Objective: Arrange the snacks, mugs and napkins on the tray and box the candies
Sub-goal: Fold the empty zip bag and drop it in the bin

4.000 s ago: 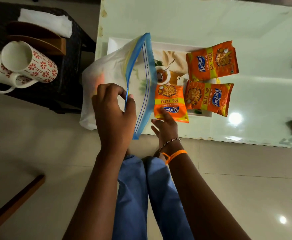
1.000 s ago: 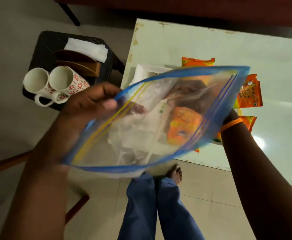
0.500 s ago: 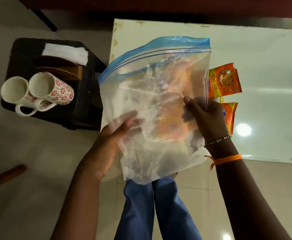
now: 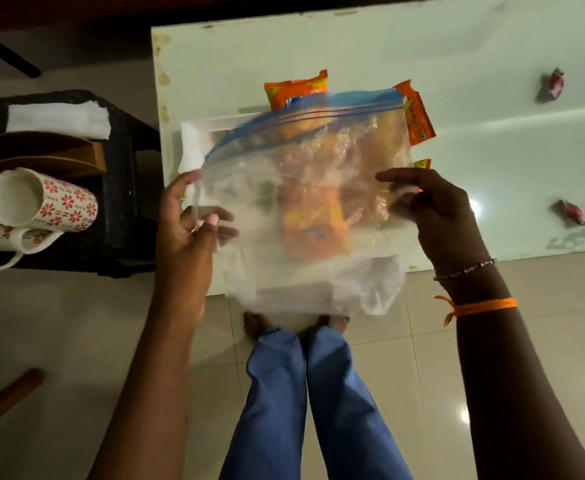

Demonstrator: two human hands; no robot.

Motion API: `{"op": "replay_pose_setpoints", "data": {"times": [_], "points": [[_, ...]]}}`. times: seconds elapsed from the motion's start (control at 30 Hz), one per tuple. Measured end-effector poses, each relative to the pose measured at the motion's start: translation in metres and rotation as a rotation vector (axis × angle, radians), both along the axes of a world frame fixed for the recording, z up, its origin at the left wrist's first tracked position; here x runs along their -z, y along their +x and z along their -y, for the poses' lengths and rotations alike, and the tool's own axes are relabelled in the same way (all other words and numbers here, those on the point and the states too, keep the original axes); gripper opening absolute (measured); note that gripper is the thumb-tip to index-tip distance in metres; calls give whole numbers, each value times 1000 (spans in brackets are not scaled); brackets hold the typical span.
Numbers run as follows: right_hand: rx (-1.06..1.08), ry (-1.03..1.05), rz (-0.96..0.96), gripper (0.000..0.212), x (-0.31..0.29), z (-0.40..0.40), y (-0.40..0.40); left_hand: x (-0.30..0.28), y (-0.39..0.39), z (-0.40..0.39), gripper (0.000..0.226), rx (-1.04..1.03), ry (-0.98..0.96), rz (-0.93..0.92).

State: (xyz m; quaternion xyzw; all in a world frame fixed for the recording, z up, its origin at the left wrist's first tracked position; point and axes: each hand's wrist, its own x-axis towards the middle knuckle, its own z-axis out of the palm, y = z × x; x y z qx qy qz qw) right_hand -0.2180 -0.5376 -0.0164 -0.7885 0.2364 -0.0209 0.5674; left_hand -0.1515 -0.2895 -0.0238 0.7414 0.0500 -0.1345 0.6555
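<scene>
Thin clear plastic, the zip bag [image 4: 305, 202] hangs mid-frame above the worktop [image 4: 492, 168], left hand [image 4: 187, 223] and right hand [image 4: 436, 209] each with a pinching grip on a side edge; likely light, limp, slippery, so hold by the stiffer zip strip

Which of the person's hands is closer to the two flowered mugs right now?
Left. The left hand grips the zip bag's left edge, just right of the mugs on the black stool. The right hand holds the bag's far side.
</scene>
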Motion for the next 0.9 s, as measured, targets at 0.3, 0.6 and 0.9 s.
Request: {"op": "replay_pose_setpoints", "data": {"times": [0.3, 0.6, 0.9], "points": [[-49, -100, -332, 87, -23, 44, -52, -14, 17, 28, 77, 726, 541, -44], [136, -669, -185, 15, -19, 50, -87, -19, 16, 109, 25, 308, 645, 205], [43, -972, -15, 17, -4, 7, -113, -17, -61, 198, 58, 465, -119, -828]]}}
